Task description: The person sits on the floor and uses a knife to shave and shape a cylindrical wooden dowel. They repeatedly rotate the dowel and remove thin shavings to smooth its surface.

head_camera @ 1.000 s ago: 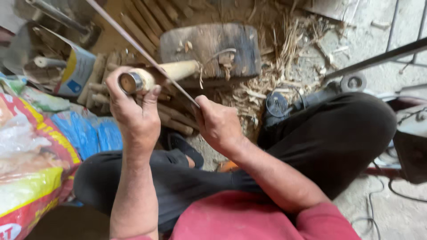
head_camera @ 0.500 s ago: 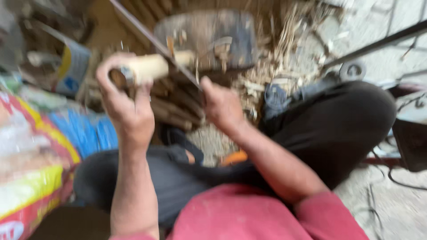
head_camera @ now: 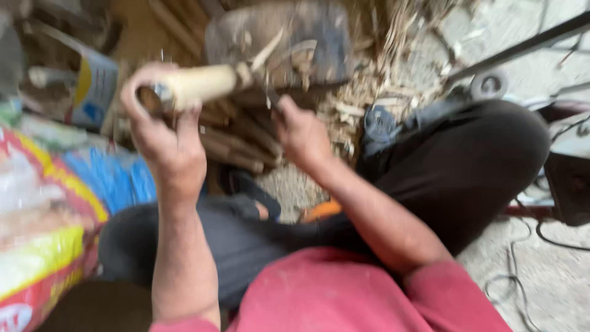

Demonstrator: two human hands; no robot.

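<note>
My left hand (head_camera: 165, 132) grips the near end of a pale peeled stalk (head_camera: 206, 83), held up and pointing toward a flat dark wooden block (head_camera: 307, 43). My right hand (head_camera: 300, 132) is closed around a handle of a long thin blade, most of which is blurred out of sight. Pale shavings fly off near the far tip of the stalk. I sit cross-legged in dark trousers (head_camera: 467, 166) and a red shirt (head_camera: 344, 295).
Several brown stalks (head_camera: 236, 144) lie under the hands. Shavings and husk litter (head_camera: 375, 92) cover the ground past the block. Colourful printed sacks (head_camera: 49, 203) lie at left, a can (head_camera: 92, 86) at upper left, a dark metal bar (head_camera: 522, 43) at upper right.
The left hand has lifted and shifted the stalk slightly right. The right hand has pulled down and toward me, and the long blade seen across the stalk earlier is now blurred away.
</note>
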